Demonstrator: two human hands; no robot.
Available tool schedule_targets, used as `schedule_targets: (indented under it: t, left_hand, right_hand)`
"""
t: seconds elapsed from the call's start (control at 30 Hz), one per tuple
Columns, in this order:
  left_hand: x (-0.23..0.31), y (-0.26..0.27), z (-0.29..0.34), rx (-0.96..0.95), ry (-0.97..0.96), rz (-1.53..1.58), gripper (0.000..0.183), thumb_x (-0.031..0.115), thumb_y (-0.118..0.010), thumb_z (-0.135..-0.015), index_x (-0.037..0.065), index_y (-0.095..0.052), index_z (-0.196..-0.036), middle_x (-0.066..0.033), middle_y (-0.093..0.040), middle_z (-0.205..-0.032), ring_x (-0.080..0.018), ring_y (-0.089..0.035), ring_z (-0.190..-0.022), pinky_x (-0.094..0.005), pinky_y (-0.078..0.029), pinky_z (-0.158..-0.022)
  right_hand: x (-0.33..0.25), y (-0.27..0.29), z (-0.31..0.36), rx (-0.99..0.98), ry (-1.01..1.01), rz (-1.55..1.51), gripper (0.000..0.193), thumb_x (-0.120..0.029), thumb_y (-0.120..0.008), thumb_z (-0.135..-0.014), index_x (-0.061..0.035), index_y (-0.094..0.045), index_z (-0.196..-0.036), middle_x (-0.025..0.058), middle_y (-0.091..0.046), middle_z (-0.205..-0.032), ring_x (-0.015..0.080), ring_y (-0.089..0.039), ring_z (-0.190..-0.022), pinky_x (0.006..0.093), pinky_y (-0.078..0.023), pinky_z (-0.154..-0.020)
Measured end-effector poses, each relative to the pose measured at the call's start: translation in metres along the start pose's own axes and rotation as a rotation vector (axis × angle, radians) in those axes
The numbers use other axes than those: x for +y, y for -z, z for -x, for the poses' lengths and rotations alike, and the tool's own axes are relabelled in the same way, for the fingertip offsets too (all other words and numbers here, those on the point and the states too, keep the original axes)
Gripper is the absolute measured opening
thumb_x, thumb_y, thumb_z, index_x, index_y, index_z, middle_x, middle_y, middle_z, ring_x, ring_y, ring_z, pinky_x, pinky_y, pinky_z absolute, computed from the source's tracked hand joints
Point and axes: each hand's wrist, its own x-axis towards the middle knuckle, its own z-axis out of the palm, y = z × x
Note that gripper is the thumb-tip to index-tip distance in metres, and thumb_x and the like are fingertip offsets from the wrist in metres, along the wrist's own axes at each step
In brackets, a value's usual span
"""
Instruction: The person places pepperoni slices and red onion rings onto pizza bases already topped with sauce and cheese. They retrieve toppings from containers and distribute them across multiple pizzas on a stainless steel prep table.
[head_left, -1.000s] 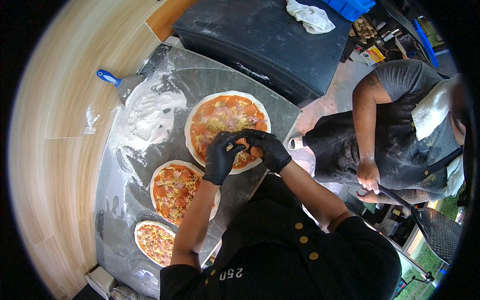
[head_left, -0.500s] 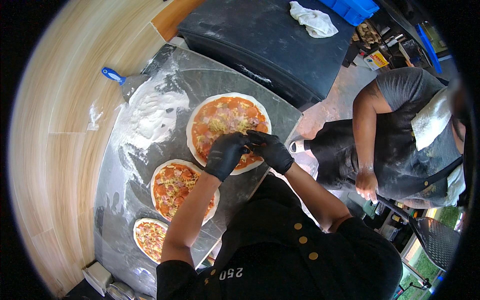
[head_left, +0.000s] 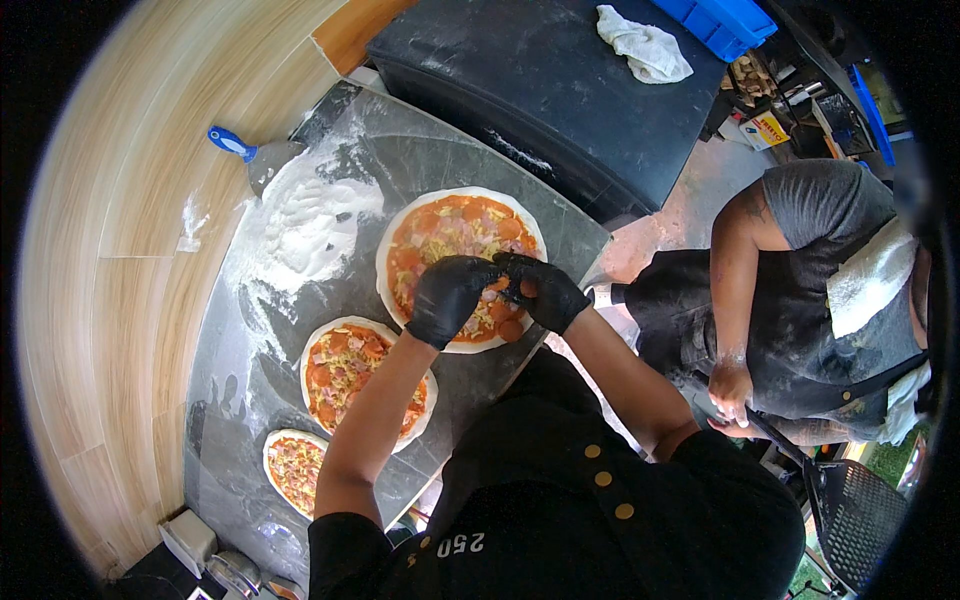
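Both my hands wear black gloves and meet over the near half of the largest pizza [head_left: 400, 262], which is raw, with sauce, cheese, ham and pepperoni inside a pale dough rim. My left hand [head_left: 450, 300] is closed, fingertips drawn together against the other hand; what they hold, if anything, is hidden. My right hand [head_left: 552, 296] curls around a pepperoni slice [head_left: 528, 288] that shows between its fingers. Another pepperoni slice [head_left: 510, 330] lies near the rim just below. A medium topped pizza [head_left: 345, 375] sits nearer, partly behind my left forearm, and a smaller one [head_left: 297, 470] beyond it.
White flour [head_left: 310, 230] is heaped on the grey stone counter [head_left: 240, 400], beside a blue-handled scraper [head_left: 233, 143]. A black cabinet [head_left: 530, 90] with a white cloth [head_left: 645, 45] and blue crate [head_left: 720, 25] adjoins it. At right, a co-worker [head_left: 790, 280] grips a perforated peel [head_left: 862, 515].
My hands have shifted slightly and the right one has turned, showing a pepperoni slice in its fingers. More pepperoni shows near the pizza's near edge. The co-worker's peel has moved lower in view.
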Motion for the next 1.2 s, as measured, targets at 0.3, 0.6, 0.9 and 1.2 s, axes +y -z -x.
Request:
schedule_targets:
  t: [0.3,0.6,0.9,1.2]
  left_hand:
    - [-0.044,-0.01,-0.008,0.14,0.381,0.29,0.013,0.005,-0.066,-0.094,0.001,-0.073,-0.104,-0.0106,-0.076,-0.095,-0.0179,-0.072,-0.088,-0.0315,-0.055,-0.08]
    - [-0.024,-0.009,-0.003,0.185,0.413,-0.012,0.03,0.023,-0.081,-0.085,0.006,-0.072,-0.107,-0.0141,-0.073,-0.096,-0.0291,-0.071,-0.088,-0.0388,-0.055,-0.081]
    - [0.034,0.062,0.182,0.407,0.494,0.192,0.023,0.016,-0.079,-0.088,0.006,-0.074,-0.109,-0.0094,-0.07,-0.086,-0.0191,-0.065,-0.071,-0.0339,-0.053,-0.068]
    - [0.069,0.097,0.443,0.495,0.522,0.32,0.022,0.003,-0.077,-0.087,0.003,-0.074,-0.109,-0.0102,-0.074,-0.095,-0.0164,-0.07,-0.077,-0.0301,-0.055,-0.071]
  right_hand:
    - [-0.01,0.033,0.025,0.068,0.068,0.113,0.028,-0.016,-0.068,-0.093,-0.0132,-0.068,-0.121,0.0001,-0.067,-0.109,0.0111,-0.059,-0.097,0.0263,-0.047,-0.081]
    - [0.06,0.038,0.076,0.303,0.465,1.151,0.033,-0.029,-0.082,-0.086,-0.0056,-0.075,-0.108,0.0084,-0.072,-0.081,0.0158,-0.068,-0.072,0.031,-0.055,-0.068]
    - [0.1,0.029,0.058,0.472,0.747,1.435,0.033,-0.029,-0.084,-0.08,-0.0099,-0.074,-0.106,0.011,-0.069,-0.073,0.0221,-0.069,-0.065,0.0361,-0.055,-0.062]
    - [0.118,0.008,0.063,0.679,0.772,1.617,0.034,-0.035,-0.079,-0.082,-0.0106,-0.074,-0.105,0.0138,-0.076,-0.092,0.0339,-0.073,-0.081,0.0425,-0.058,-0.074]
